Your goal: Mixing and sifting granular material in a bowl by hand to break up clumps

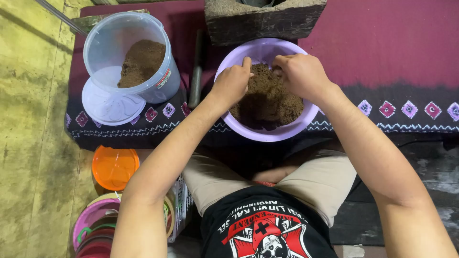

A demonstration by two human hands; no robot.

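Brown powder point(267, 102) is sitting heaped in the lilac bowl point(267, 134); left hand point(233, 84) and right hand point(300, 75) are curling fingers into it. Hard kneading risks spilling powder over the rim onto the maroon cloth point(392, 43), or tipping the tub point(131, 57) at nine o'clock.

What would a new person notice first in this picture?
Both hands, the left hand and the right hand, dig into brown powder in a lilac bowl at the centre. On the left, a clear tub holds more powder, on a maroon patterned cloth.
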